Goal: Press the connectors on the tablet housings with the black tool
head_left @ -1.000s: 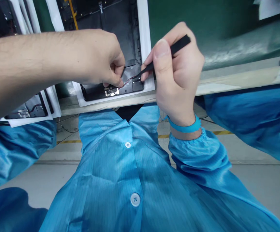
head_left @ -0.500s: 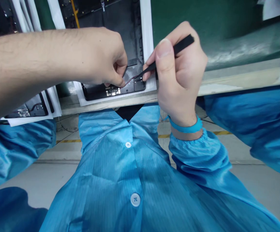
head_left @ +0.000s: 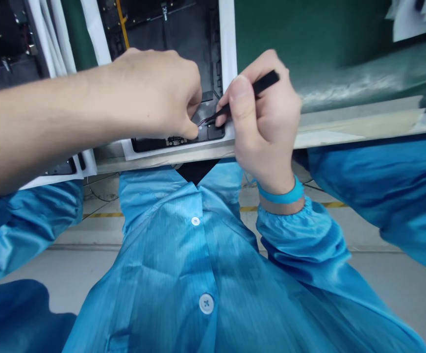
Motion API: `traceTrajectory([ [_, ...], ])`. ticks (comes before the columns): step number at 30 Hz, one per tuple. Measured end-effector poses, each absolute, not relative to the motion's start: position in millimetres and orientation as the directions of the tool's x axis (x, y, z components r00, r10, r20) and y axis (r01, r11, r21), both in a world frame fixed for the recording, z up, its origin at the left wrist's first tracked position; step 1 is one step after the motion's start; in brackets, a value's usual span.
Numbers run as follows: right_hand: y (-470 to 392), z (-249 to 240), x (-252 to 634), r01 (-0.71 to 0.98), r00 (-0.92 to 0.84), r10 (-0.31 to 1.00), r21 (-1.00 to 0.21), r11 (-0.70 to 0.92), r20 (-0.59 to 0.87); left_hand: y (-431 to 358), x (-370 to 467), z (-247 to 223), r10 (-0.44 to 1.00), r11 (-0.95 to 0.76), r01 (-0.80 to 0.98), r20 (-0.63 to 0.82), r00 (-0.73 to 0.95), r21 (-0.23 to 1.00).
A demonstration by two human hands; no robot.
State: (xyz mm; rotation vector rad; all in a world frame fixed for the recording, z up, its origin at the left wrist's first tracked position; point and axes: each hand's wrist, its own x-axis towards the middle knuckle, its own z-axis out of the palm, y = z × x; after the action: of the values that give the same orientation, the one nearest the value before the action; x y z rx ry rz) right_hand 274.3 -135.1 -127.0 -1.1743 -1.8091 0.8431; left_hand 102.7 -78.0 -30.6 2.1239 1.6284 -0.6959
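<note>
My right hand (head_left: 264,122) is closed around black tweezers (head_left: 266,83), whose tips point down and left at a thin dark-red wire (head_left: 202,121). That wire runs between the tweezer tips and the fingertips of my left hand (head_left: 161,93), which are pinched at its other end. Both hands are over the lower right corner of an opened black device housing (head_left: 183,37), perhaps a tablet. Near its bottom edge, a small circuit board (head_left: 176,141) is partly covered by my left hand. An orange ribbon cable (head_left: 122,23) runs along the housing's upper left.
The housing lies on a white sheet (head_left: 229,44) at the table's front edge. Left of it are another opened housing (head_left: 5,37) and stacked white sheets (head_left: 56,37). Green matting (head_left: 308,44) covers the table, with white papers (head_left: 414,22) at far right. Blue-sleeved people sit on either side.
My left hand has shifted slightly right and down, toward the tweezer tips, so less wire shows between them. My right hand has moved a little left and down with the tweezers.
</note>
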Motion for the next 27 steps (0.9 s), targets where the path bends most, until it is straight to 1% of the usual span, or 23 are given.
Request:
traceTrajectory([
  [3, -135.5, -123.6, 273.9, 0.429, -0.227, 0.905, -0.797, 0.425, 0.36, -86.6, 91.8, -31.5, 0.77, -0.369, 0.929, -0.554, 0.317, 0.019],
  [5, -135.3, -122.6, 274.2, 0.436, -0.243, 0.898, -0.786, 0.439, 0.367, -97.6, 81.5, -35.3, 0.75, -0.453, 0.89, -0.516, 0.414, 0.055],
  [7, -135.2, -122.2, 274.6, 0.442, -0.254, 0.898, -0.783, 0.437, 0.358, -113.7, 69.7, -41.6, 0.757, -0.507, 0.858, -0.432, 0.49, 0.084],
  [9, -135.3, -121.8, 274.9, 0.462, -0.266, 0.902, -0.776, 0.43, 0.341, -133.6, 58.6, -48.5, 0.793, -0.528, 0.842, -0.292, 0.535, 0.112],
  [12, -135.6, -121.3, 274.5, 0.484, -0.289, 0.906, -0.769, 0.418, 0.31, -162.8, 47.4, -58.0, 0.841, -0.505, 0.846, -0.124, 0.527, 0.172],
  [15, -136.2, -121.4, 273.8, 0.49, -0.302, 0.907, -0.768, 0.412, 0.293, -181.7, 43.0, -68.7, 0.853, -0.499, 0.838, -0.047, 0.52, 0.223],
  [19, -137.0, -122.8, 272.9, 0.523, -0.29, 0.905, -0.741, 0.422, 0.311, -189.9, 40.0, -85.3, 0.82, -0.571, 0.805, 0.07, 0.568, 0.162],
  [22, -137.5, -123.9, 272.7, 0.528, -0.292, 0.897, -0.727, 0.44, 0.33, -190.5, 38.4, -93.9, 0.824, -0.567, 0.809, 0.102, 0.558, 0.157],
  [25, -137.9, -124.6, 272.7, 0.498, -0.298, 0.896, -0.747, 0.441, 0.33, -189.7, 38.5, -97.2, 0.837, -0.547, 0.816, 0.096, 0.539, 0.187],
  [27, -138.2, -124.8, 272.8, 0.487, -0.286, 0.897, -0.755, 0.439, 0.337, -188.8, 39.9, -97.6, 0.838, -0.545, 0.818, 0.109, 0.534, 0.185],
])
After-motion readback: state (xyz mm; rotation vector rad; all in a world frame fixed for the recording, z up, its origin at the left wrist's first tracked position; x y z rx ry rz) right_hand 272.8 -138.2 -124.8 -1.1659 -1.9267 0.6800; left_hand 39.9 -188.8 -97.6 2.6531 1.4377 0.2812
